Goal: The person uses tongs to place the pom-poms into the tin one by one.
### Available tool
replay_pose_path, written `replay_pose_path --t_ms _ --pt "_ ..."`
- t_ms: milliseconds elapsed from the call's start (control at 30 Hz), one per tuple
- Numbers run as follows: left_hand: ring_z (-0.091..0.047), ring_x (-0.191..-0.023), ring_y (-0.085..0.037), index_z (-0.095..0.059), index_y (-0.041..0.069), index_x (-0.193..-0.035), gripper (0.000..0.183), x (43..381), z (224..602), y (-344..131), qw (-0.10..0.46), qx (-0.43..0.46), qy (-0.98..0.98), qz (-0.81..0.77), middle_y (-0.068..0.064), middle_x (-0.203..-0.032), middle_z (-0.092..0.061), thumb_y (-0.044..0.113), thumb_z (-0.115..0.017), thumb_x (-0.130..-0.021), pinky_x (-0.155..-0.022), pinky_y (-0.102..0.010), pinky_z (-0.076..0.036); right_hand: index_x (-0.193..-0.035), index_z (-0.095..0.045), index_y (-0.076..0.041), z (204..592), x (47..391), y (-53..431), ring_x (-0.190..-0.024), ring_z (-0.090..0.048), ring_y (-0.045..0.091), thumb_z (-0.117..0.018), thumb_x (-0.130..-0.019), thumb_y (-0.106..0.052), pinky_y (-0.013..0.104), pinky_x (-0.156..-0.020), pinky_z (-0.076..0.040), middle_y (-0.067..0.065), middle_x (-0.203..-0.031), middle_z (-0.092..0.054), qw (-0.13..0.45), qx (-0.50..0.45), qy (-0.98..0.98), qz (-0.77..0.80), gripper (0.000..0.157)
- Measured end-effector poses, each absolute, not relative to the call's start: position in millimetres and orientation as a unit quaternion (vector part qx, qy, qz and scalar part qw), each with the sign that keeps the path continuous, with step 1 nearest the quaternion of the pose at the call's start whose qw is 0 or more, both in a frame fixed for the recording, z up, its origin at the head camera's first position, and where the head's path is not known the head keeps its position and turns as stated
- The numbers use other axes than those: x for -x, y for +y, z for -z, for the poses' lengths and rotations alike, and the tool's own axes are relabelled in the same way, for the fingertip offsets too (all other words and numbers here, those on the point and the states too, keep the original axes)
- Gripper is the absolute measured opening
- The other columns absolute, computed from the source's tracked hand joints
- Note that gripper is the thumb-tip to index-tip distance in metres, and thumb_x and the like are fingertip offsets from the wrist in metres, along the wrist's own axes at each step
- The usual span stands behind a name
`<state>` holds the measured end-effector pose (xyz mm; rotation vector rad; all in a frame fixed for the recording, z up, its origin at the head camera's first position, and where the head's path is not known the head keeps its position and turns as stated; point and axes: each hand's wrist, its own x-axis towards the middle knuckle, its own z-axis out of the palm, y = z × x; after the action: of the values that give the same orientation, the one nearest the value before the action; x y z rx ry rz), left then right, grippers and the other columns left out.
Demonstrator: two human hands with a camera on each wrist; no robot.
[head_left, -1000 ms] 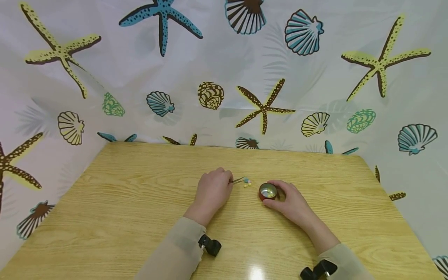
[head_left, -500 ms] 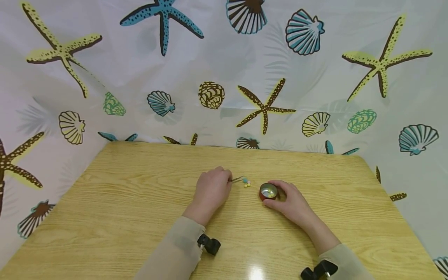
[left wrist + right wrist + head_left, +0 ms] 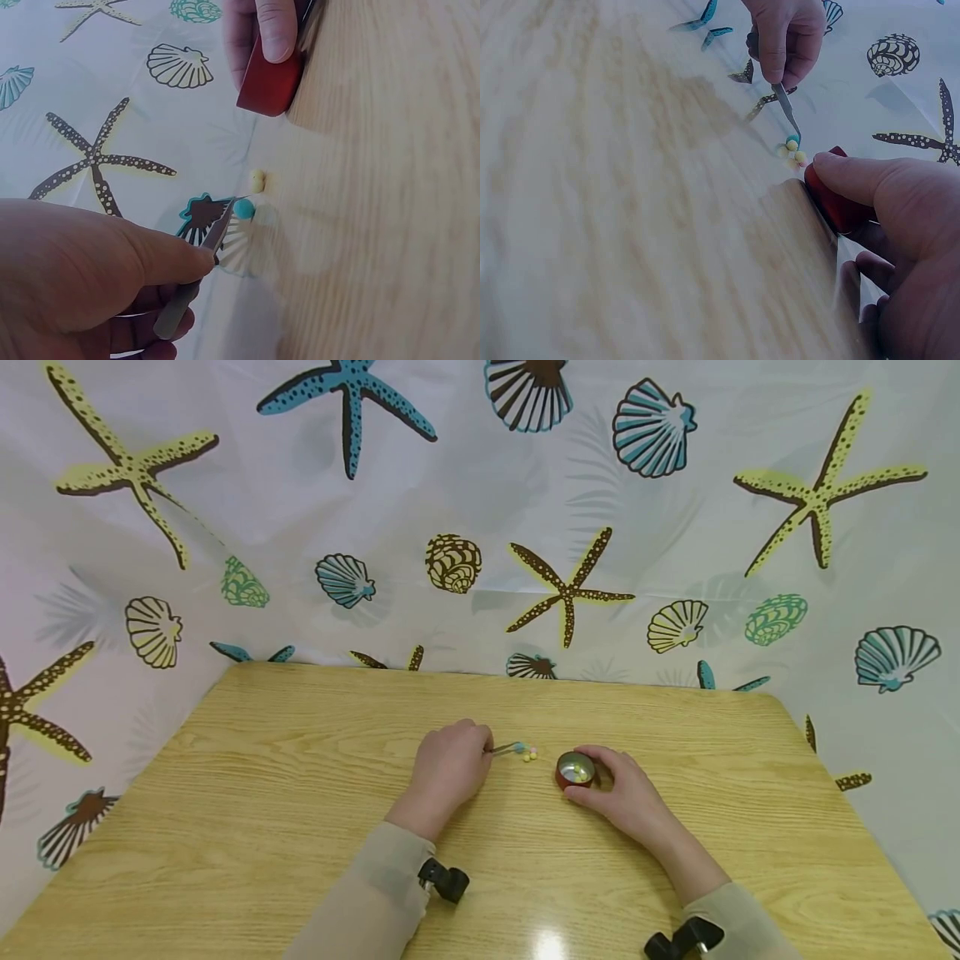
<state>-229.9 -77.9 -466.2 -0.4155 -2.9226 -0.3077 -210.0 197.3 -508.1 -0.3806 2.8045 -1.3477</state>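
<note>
1. Wood-grained table [image 3: 300, 760] fills the lower half of the head view; behind it, a white cloth [image 3: 405, 518] printed with starfish and shells covers the upper half.
2. Just right of centre in the head view, a small blue ball [image 3: 244, 208] is at the tips of bent metal tweezers [image 3: 215, 238]. Whether the tips clasp it or merely touch it, I cannot tell.
3. Held between thumb and fingers of the left hand [image 3: 452, 766], the tweezers point toward the right of the frame.
4. Two yellow balls [image 3: 529, 757] and a pink ball [image 3: 533, 749] lie close together, just right of the blue one.
5. Farther right, the right hand [image 3: 626, 793] curls thumb and fingers around a red tin [image 3: 268, 84], its mouth up; something yellow shows inside.
6. Smooth and round, the blue ball could probably shoot out if the tips squeeze off its middle, or drop if they pinch too lightly.
7. A sideways sweep of the tips might scatter the neighbouring balls, and a jerk of the right hand could tip the tin.
8. Pale sleeves [image 3: 367, 885] with black wrist cameras [image 3: 444, 881] occupy the bottom of the frame.
</note>
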Motion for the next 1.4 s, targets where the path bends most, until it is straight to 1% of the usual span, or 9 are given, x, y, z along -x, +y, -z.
replay_pose_path --t_ms 233,433,567,767,1033,1233,1400 --pt "-0.07 -0.085 -0.022 -0.082 0.011 -0.105 0.006 230.5 463.0 -81.4 0.061 0.132 -0.982 0.117 -0.004 -0.094 -0.072 0.016 -0.079 -0.105 -0.078 -0.042 -0.06 -0.152 -0.064 -0.011 507.9 209.8 197.4 -0.138 -0.055 0.036 -0.089 -0.097 -0.036 0.064 -0.119 -0.039 0.012 -0.147 -0.066 0.005 0.119 0.895 0.43 0.065" --pt "-0.068 -0.081 -0.021 -0.082 0.012 -0.103 0.004 230.7 463.1 -82.5 0.06 0.137 -0.982 0.112 -0.002 -0.093 -0.071 0.016 -0.08 -0.104 -0.074 -0.041 -0.06 -0.152 -0.064 -0.011 508.1 210.3 197.7 -0.138 -0.055 0.036 -0.089 -0.097 -0.036 0.064 -0.119 -0.039 0.012 -0.147 -0.066 0.003 0.123 0.895 0.429 0.065" --pt "-0.069 -0.08 -0.021 -0.082 0.012 -0.103 0.004 231.0 463.7 -83.0 0.072 0.141 -0.981 0.11 -0.003 -0.092 -0.071 0.015 -0.08 -0.104 -0.073 -0.04 -0.06 -0.152 -0.064 -0.01 508.0 210.3 197.5 -0.139 -0.055 0.036 -0.089 -0.098 -0.036 0.064 -0.119 -0.039 0.013 -0.147 -0.066 0.004 0.123 0.895 0.43 0.065" --pt "-0.072 -0.083 -0.023 -0.083 0.011 -0.107 0.007 230.4 463.5 -83.8 0.102 0.145 -0.978 0.11 -0.004 -0.094 -0.072 0.017 -0.081 -0.103 -0.074 -0.041 -0.061 -0.152 -0.064 -0.011 507.1 210.1 197.4 -0.139 -0.055 0.037 -0.089 -0.097 -0.036 0.064 -0.119 -0.039 0.013 -0.147 -0.066 0.005 0.121 0.896 0.427 0.065" --pt "-0.069 -0.079 -0.021 -0.082 0.013 -0.106 0.005 230.4 461.6 -80.8 0.134 0.155 -0.971 0.12 -0.001 -0.091 -0.069 0.017 -0.083 -0.102 -0.072 -0.039 -0.058 -0.152 -0.064 -0.011 506.9 209.6 197.7 -0.139 -0.055 0.037 -0.089 -0.097 -0.036 0.064 -0.119 -0.039 0.013 -0.148 -0.065 0.007 0.118 0.896 0.428 0.065" --pt "-0.069 -0.081 -0.02 -0.083 0.014 -0.107 0.006 224.7 451.8 -72.8 0.148 0.167 -0.967 0.125 0.0 -0.094 -0.071 0.018 -0.083 -0.103 -0.074 -0.04 -0.058 -0.152 -0.064 -0.011 506.9 210.4 198.0 -0.14 -0.055 0.036 -0.089 -0.097 -0.035 0.063 -0.12 -0.038 0.012 -0.148 -0.065 0.007 0.12 0.894 0.432 0.065" --pt "-0.07 -0.084 -0.019 -0.083 0.015 -0.107 0.006 218.1 444.1 -63.7 0.15 0.176 -0.965 0.124 0.001 -0.096 -0.072 0.019 -0.082 -0.103 -0.079 -0.042 -0.059 -0.152 -0.064 -0.011 506.6 210.1 197.4 -0.139 -0.055 0.037 -0.089 -0.097 -0.036 0.065 -0.119 -0.039 0.013 -0.148 -0.065 0.008 0.119 0.893 0.434 0.064"
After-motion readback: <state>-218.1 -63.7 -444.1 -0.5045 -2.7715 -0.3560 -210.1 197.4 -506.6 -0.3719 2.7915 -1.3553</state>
